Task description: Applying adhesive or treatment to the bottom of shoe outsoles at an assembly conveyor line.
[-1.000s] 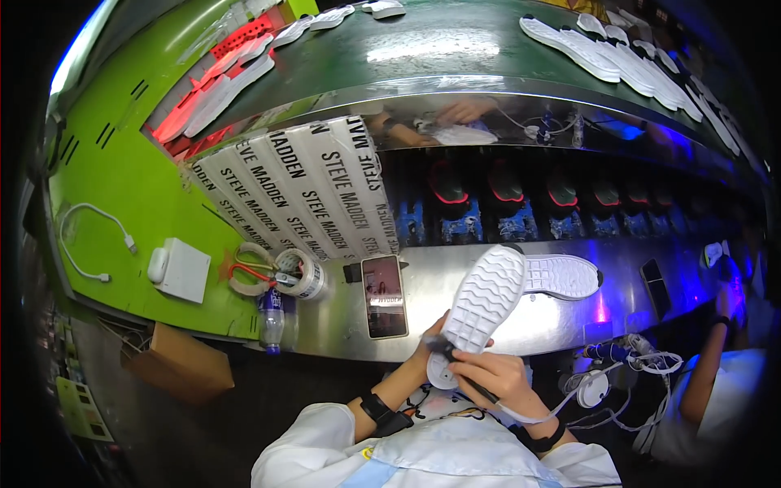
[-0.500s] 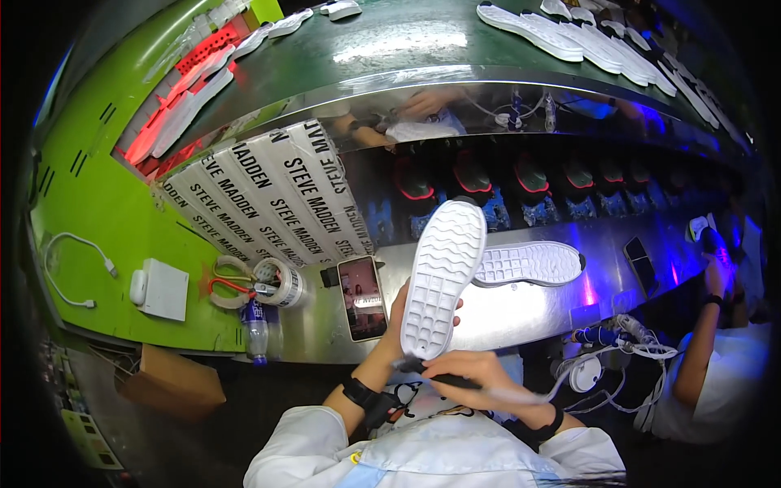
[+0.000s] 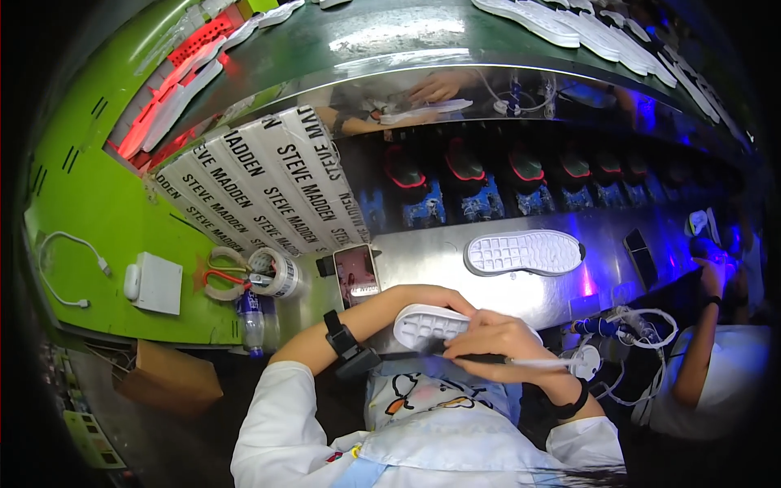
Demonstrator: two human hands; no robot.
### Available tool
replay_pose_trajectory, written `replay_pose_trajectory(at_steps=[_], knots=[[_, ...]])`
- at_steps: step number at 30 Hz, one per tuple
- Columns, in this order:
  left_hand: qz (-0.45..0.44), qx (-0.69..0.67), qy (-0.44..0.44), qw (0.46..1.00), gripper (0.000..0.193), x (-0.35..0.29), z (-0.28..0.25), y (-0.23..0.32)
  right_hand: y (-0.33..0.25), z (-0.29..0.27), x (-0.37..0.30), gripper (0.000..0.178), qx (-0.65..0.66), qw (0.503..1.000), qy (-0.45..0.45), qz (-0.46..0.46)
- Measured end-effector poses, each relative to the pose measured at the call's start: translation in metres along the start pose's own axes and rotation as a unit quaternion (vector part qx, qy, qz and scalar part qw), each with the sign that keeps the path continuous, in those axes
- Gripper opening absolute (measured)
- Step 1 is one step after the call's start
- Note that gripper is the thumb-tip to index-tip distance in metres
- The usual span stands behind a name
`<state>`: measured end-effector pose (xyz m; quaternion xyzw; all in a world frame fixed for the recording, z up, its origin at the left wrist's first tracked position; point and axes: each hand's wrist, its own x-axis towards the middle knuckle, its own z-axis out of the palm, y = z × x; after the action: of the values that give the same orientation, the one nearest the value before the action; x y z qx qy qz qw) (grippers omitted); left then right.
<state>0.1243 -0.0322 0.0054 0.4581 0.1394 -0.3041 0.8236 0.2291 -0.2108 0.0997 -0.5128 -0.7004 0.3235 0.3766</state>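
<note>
A white shoe sole (image 3: 415, 327), its grid tread facing up, is held low in front of my body, lying sideways. My left hand (image 3: 443, 298) is closed on its far edge, with the forearm reaching across from the left. My right hand (image 3: 503, 337) covers the sole's right part and grips a slim brush (image 3: 488, 359) with a dark handle and pale rear end. The brush's dark tip is blurred near the sole's near edge. Beyond my hands, a second white sole (image 3: 525, 251) lies tread up on the metal bench (image 3: 415, 252).
A phone (image 3: 356, 275) lies left of my hands, near tape rolls (image 3: 275, 272), scissors (image 3: 226, 276) and a bottle (image 3: 252, 324). A printed box (image 3: 260, 179) stands behind them. Right are cables (image 3: 643, 321), a dark phone (image 3: 641, 259) and a co-worker's arm (image 3: 701, 350). More soles (image 3: 561, 31) line the upper shelf.
The held sole has gone from upright to sideways and lower, nearer my body. My left hand now reaches over its far edge; my right hand with the brush has shifted right and slightly up.
</note>
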Motion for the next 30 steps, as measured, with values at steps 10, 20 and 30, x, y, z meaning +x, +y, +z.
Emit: replay_pose_trajectory(at_steps=[10, 20, 30], knots=[[0.379, -0.503, -0.148, 0.763, 0.070, 0.012, 0.011, -0.055, 0.007, -0.013, -0.024, 0.021, 0.121, 0.968, 0.195, 0.101], [0.467, -0.500, -0.152, 0.714, 0.062, 0.028, 0.036, -0.046, 0.005, 0.059, 0.012, 0.020, -0.034, 0.980, 0.195, -0.034], [0.442, -0.454, 0.001, 0.774, 0.074, 0.000, 0.032, -0.019, -0.002, 0.034, 0.009, 0.014, 0.154, 0.966, 0.187, 0.090]])
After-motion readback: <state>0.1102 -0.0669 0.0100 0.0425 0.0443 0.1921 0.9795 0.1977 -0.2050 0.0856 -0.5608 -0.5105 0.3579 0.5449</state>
